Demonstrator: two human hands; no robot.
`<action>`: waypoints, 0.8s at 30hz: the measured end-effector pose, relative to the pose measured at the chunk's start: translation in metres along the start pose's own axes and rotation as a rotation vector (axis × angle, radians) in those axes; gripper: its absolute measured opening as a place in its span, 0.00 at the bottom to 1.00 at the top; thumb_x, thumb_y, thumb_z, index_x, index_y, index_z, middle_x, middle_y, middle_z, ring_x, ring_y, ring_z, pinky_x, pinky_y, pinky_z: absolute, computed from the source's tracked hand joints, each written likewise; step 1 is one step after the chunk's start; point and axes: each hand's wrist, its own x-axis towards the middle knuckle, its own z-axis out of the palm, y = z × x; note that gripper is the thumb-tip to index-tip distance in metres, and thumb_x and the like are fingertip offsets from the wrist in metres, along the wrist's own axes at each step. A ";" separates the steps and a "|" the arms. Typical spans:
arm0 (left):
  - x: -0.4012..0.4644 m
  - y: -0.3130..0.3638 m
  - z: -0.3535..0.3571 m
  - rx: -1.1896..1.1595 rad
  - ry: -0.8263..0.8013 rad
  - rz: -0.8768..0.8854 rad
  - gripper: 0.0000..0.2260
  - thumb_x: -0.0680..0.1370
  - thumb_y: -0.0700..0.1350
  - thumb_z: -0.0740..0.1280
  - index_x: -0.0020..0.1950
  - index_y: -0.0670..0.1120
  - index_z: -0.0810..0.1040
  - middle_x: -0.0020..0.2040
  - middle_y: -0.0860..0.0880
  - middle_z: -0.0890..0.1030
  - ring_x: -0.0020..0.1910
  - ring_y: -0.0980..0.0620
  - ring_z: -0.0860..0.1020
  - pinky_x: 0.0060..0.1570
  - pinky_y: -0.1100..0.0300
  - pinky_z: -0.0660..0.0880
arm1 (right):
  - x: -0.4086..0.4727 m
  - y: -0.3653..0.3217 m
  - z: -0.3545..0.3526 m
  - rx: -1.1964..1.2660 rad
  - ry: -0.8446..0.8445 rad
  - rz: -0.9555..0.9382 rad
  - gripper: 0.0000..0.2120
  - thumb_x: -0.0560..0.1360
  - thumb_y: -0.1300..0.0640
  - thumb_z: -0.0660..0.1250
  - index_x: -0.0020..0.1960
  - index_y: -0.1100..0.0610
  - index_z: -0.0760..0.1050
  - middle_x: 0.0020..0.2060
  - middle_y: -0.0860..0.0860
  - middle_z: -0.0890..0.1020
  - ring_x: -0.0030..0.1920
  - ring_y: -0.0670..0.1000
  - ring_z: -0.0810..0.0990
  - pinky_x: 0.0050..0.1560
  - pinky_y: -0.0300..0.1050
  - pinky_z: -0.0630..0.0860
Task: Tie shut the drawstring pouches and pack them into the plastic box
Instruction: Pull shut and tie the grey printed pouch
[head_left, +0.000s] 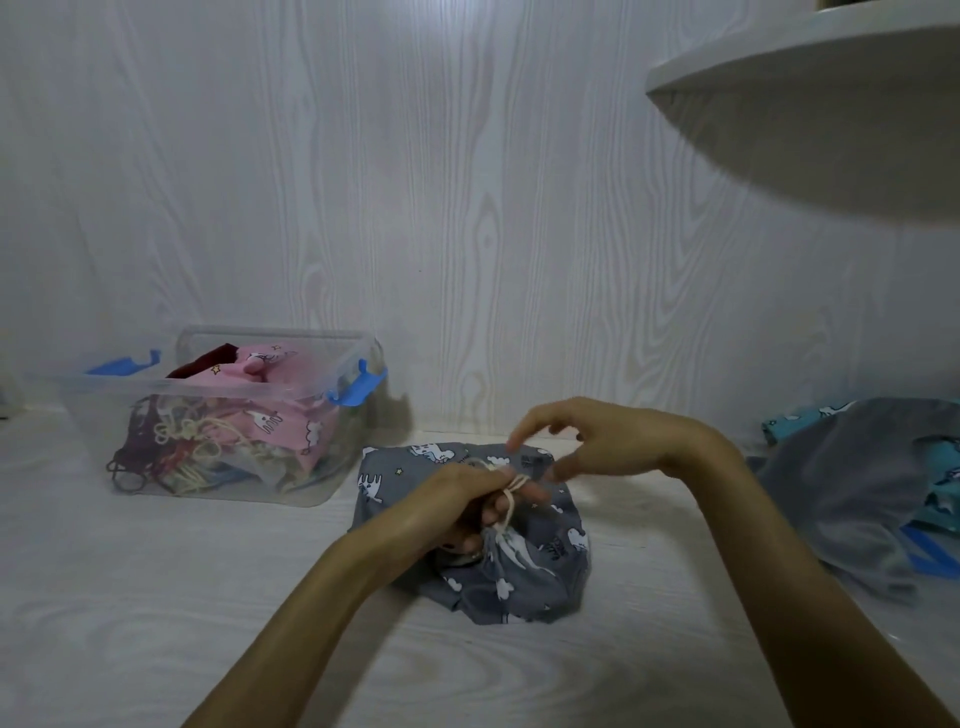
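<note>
Lying on the pale wood-grain surface (156, 597), the grey fabric drawstring pouch with white animal prints (524, 582) sits directly under both hands, its gathered neck bunched up toward the left hand (462, 501). That hand curls its fingers around the cream drawstring cord (511, 493), which is looped over the fingers and runs down to the puckered mouth of the pouch just below the grip. The right hand (587, 436) hovers just above and behind the pouch, fingers spread and loosely arched, holding nothing; its blurred fingertips hang close to the cord loop, and whether they touch it cannot be told. Well to the left of the pouch stands the clear plastic box with blue latches (332, 488), already holding pink printed pouches (260, 374), a dark red one, and a tangle of cream cords pressed against its front wall. At the right edge lies a heap of grey and teal cloth (852, 488).
</note>
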 end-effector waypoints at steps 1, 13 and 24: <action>-0.001 0.001 -0.001 -0.012 0.007 -0.003 0.17 0.81 0.47 0.58 0.43 0.47 0.85 0.26 0.54 0.68 0.27 0.57 0.64 0.23 0.67 0.62 | 0.000 0.000 0.001 -0.033 -0.044 -0.015 0.17 0.74 0.63 0.68 0.61 0.51 0.76 0.61 0.45 0.76 0.53 0.36 0.70 0.47 0.22 0.66; -0.007 0.002 -0.013 -0.093 0.063 0.033 0.14 0.76 0.52 0.65 0.45 0.43 0.83 0.39 0.52 0.81 0.36 0.60 0.77 0.35 0.70 0.74 | -0.008 0.013 -0.008 0.286 0.053 -0.058 0.07 0.77 0.53 0.64 0.48 0.52 0.81 0.48 0.46 0.84 0.54 0.43 0.79 0.62 0.40 0.70; -0.012 0.011 -0.013 -0.473 0.193 0.000 0.07 0.73 0.40 0.69 0.38 0.47 0.85 0.41 0.50 0.86 0.39 0.61 0.83 0.33 0.73 0.76 | -0.035 -0.004 -0.025 0.225 -0.168 -0.121 0.12 0.73 0.48 0.65 0.48 0.50 0.84 0.30 0.47 0.80 0.32 0.43 0.72 0.37 0.32 0.70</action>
